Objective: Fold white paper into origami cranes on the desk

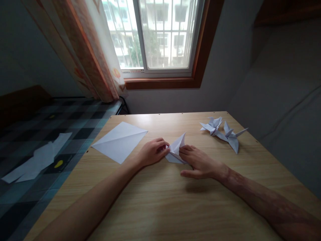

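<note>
A partly folded piece of white paper [176, 147] lies on the table between my hands, one pointed flap standing up. My left hand [153, 151] is closed at its left corner, thumb and fingertips pinching the edge. On the right side of the paper, my right hand [199, 161] rests with its fingers stretched out over the fold and its thumb apart, pointing left. The fingertips partly cover the paper's right side. Left of my hands lies a flat white square sheet [120, 142] with a diagonal crease.
Folded paper cranes [230, 135] stand at the back right of the wooden table [140, 207]. On the left, a bed with a checked cover [82, 115] holds white paper strips [41, 160]. Behind the table are a window [168, 36] and an orange-patterned curtain [92, 50].
</note>
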The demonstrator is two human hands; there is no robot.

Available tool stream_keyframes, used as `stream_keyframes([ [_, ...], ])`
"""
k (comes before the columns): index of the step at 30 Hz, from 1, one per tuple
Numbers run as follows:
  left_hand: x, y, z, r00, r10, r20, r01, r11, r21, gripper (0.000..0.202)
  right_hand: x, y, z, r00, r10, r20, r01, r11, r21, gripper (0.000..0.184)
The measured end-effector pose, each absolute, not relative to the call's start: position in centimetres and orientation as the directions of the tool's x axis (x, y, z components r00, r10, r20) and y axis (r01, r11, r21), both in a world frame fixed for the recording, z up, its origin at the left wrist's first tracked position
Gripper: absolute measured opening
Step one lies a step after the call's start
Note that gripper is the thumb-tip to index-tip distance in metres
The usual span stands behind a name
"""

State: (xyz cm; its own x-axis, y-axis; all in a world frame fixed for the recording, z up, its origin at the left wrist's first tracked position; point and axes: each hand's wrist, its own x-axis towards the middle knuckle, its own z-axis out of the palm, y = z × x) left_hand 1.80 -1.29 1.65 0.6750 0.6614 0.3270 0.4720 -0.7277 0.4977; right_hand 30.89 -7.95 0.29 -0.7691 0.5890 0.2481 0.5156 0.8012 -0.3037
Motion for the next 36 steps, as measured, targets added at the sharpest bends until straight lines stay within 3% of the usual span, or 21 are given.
stream_keyframes([
  [6, 2.1, -1.9, 2.1, 0.623, 0.719, 0.308, 0.504, -0.67, 0.545, 0.025, 30.7, -8.0, 0.7, -0.772, 0.593, 0.228, 0.523, 0.797, -0.303, 0.085],
  [10, 2.8, -2.9, 3.7, 0.567, 0.763, 0.311, 0.526, -0.626, 0.576, 0.032, 30.5, -8.0, 0.8, -0.786, 0.58, 0.211, 0.51, 0.803, -0.309, 0.078],
  [14, 3.9, -4.5, 5.6, 0.565, 0.722, 0.399, 0.514, -0.687, 0.515, 0.05, 30.4, -8.3, 0.8, -0.787, 0.578, 0.215, 0.5, 0.802, -0.326, 0.063],
  [18, 5.1, -6.1, 6.2, 0.641, 0.638, 0.427, 0.504, -0.769, 0.393, 0.069, 30.1, -8.7, 1.0, -0.756, 0.618, 0.217, 0.527, 0.771, -0.358, 0.06],
  [22, 5.5, -6.4, 5.1, 0.649, 0.657, 0.384, 0.592, -0.753, 0.288, 0.051, 29.8, -8.9, 0.9, -0.762, 0.618, 0.195, 0.531, 0.768, -0.358, 0.056],
  [28, 5.7, -6.7, 3.9, 0.571, 0.72, 0.393, 0.68, -0.684, 0.265, 0.036, 29.6, -8.9, 0.8, -0.774, 0.592, 0.222, 0.513, 0.794, -0.327, 0.069],
  [32, 6.3, -7.6, 3.1, 0.542, 0.755, 0.369, 0.693, -0.65, 0.312, 0.04, 29.7, -9.0, 0.8, -0.774, 0.594, 0.217, 0.515, 0.791, -0.33, 0.061],
  [36, 6.2, -7.6, 2.7, 0.515, 0.768, 0.38, 0.707, -0.632, 0.318, 0.048, 29.7, -8.9, 0.9, -0.779, 0.587, 0.22, 0.51, 0.798, -0.321, 0.073],
])
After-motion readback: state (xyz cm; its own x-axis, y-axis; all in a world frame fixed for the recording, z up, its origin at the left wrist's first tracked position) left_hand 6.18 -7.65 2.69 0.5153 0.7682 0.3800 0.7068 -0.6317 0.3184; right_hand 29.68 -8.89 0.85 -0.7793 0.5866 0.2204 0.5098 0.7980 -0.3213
